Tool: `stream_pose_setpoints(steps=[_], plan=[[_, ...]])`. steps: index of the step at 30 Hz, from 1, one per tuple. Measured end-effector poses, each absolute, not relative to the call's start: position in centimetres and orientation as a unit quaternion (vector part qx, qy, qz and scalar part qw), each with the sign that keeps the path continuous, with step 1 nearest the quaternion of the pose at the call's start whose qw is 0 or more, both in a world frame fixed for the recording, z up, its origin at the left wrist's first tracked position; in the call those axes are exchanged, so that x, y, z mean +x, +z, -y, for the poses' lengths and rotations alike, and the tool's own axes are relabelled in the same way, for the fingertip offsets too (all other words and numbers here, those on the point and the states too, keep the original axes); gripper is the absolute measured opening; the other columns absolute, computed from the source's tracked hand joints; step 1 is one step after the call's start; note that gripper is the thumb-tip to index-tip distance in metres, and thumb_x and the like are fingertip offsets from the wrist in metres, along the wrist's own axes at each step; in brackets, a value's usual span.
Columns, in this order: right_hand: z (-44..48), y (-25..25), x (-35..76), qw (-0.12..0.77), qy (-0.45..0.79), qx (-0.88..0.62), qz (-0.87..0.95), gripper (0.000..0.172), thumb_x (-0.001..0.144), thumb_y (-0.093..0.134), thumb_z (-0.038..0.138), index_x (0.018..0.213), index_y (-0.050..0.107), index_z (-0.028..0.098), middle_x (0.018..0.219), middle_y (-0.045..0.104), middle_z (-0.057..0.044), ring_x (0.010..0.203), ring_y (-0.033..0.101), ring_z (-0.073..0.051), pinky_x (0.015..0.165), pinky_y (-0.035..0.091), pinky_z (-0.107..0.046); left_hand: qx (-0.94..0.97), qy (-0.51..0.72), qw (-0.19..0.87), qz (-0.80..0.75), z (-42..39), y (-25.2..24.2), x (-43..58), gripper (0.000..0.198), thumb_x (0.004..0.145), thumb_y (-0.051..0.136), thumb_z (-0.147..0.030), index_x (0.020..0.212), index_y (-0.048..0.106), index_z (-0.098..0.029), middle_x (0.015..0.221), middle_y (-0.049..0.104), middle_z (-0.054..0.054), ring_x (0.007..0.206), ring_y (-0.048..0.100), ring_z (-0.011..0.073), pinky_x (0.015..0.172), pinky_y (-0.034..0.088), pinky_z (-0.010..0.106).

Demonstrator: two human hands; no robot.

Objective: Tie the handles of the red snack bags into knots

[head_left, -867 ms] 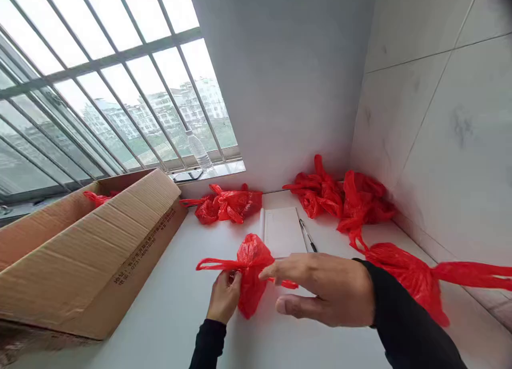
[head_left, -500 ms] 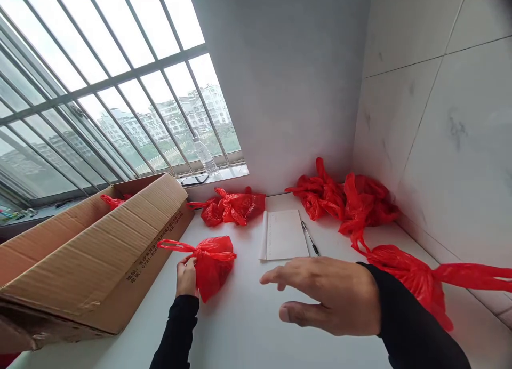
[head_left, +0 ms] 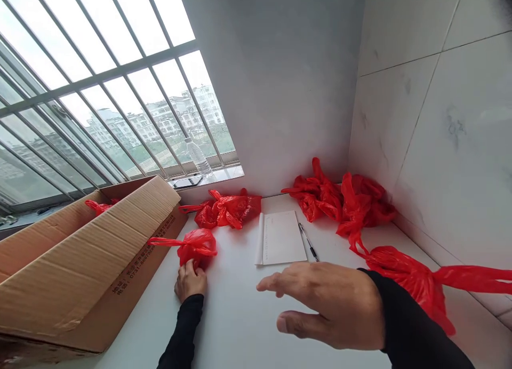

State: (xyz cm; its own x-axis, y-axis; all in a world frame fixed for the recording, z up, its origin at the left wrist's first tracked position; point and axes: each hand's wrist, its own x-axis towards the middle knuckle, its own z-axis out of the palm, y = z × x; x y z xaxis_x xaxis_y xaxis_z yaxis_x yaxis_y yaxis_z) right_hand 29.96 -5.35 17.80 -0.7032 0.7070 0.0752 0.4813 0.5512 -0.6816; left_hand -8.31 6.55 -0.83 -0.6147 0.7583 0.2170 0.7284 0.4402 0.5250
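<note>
A tied red plastic bag [head_left: 200, 243] rests on the white table beside the cardboard box, its looped handle stretching left toward the box wall. My left hand [head_left: 190, 281] is at the near side of this bag, fingers curled against its lower edge; some fingertips are hidden by the plastic. Over the table's near right part hovers my right hand [head_left: 328, 305], palm down, fingers stretched out and thumb apart, holding nothing. Beyond it lie an open notepad [head_left: 283, 238] with a mostly blank page and a black pen [head_left: 308, 242].
The long cardboard box [head_left: 100, 251] takes up the left side, with a red bag [head_left: 100, 206] inside. More red bags [head_left: 230, 209] lie along the back, others [head_left: 340, 201] in the corner and one [head_left: 408, 275] at right. A clear bottle [head_left: 198, 157] stands on the windowsill.
The red bag at my left hand has shifted left and away from me and now sits lower and rounder. My left hand has moved to its near side. My right hand stays nearly still.
</note>
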Motion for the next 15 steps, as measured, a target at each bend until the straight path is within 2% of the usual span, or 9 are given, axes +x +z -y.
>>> stream_pose_setpoints(steps=[2,4,6,8,9,11,13,15], plan=[[5.3,17.8,29.8,0.166,0.325,-0.347,0.864,0.047,0.097,0.054,0.044,0.139,0.056,0.025,0.116,0.072,-0.008,0.111,0.065,-0.027,0.093,0.047,-0.035,0.461,0.294,0.015,-0.837,-7.7,-0.7,-8.6,0.033,0.092,0.062,-0.032,0.121,0.062,-0.016,0.132,0.060,0.010,0.123,0.056,0.0277,0.108,0.040,0.057],[5.3,17.8,29.5,0.158,0.328,-0.350,0.863,0.047,0.096,0.055,0.044,0.140,0.055,0.026,0.115,0.072,-0.008,0.110,0.065,-0.027,0.091,0.048,-0.035,0.481,0.309,-0.008,-0.820,-8.0,-0.6,-8.1,0.031,0.091,0.061,-0.024,0.120,0.062,-0.015,0.134,0.058,0.013,0.129,0.051,0.0306,0.112,0.032,0.059],[5.2,17.7,29.3,0.143,0.328,-0.352,0.865,0.048,0.096,0.055,0.045,0.141,0.054,0.027,0.114,0.072,-0.008,0.108,0.065,-0.028,0.089,0.048,-0.036,0.490,0.342,-0.040,-0.801,-7.6,-0.6,-6.6,0.037,0.087,0.057,-0.017,0.123,0.061,-0.014,0.143,0.050,0.018,0.137,0.042,0.0343,0.116,0.025,0.057],[5.1,17.5,29.1,0.124,0.325,-0.352,0.869,0.050,0.096,0.054,0.046,0.142,0.053,0.027,0.112,0.072,-0.008,0.106,0.065,-0.028,0.088,0.048,-0.037,0.491,0.383,-0.066,-0.780,-6.8,-0.8,-4.2,0.043,0.085,0.053,-0.017,0.127,0.059,-0.013,0.150,0.040,0.020,0.142,0.035,0.0369,0.116,0.024,0.055],[5.0,17.3,29.0,0.118,0.324,-0.352,0.870,0.050,0.096,0.054,0.047,0.142,0.052,0.028,0.112,0.072,-0.008,0.105,0.065,-0.028,0.088,0.048,-0.037,0.495,0.401,-0.070,-0.768,-6.3,-1.0,-2.7,0.043,0.085,0.051,-0.018,0.127,0.059,-0.013,0.149,0.041,0.020,0.141,0.035,0.0373,0.115,0.025,0.055],[4.8,16.8,28.7,0.115,0.328,-0.355,0.868,0.050,0.096,0.054,0.048,0.142,0.052,0.029,0.113,0.072,-0.007,0.106,0.065,-0.028,0.089,0.048,-0.037,0.531,0.424,-0.043,-0.732,-5.5,-1.6,0.6,0.039,0.085,0.049,-0.020,0.121,0.061,-0.017,0.135,0.056,0.015,0.128,0.050,0.0334,0.110,0.034,0.052],[4.5,16.3,28.3,0.112,0.335,-0.361,0.863,0.049,0.096,0.054,0.049,0.141,0.052,0.030,0.115,0.072,-0.007,0.106,0.065,-0.027,0.091,0.047,-0.037,0.582,0.436,0.009,-0.686,-4.8,-2.4,3.9,0.034,0.086,0.048,-0.023,0.116,0.063,-0.021,0.111,0.068,0.008,0.101,0.064,0.0248,0.097,0.047,0.043],[4.2,15.9,28.0,0.104,0.336,-0.363,0.863,0.048,0.096,0.054,0.049,0.139,0.054,0.029,0.113,0.072,-0.006,0.105,0.065,-0.027,0.091,0.047,-0.036,0.615,0.446,0.054,-0.648,-4.3,-3.1,6.6,0.031,0.088,0.046,-0.027,0.114,0.063,-0.021,0.095,0.070,0.004,0.083,0.065,0.0193,0.085,0.051,0.036]])
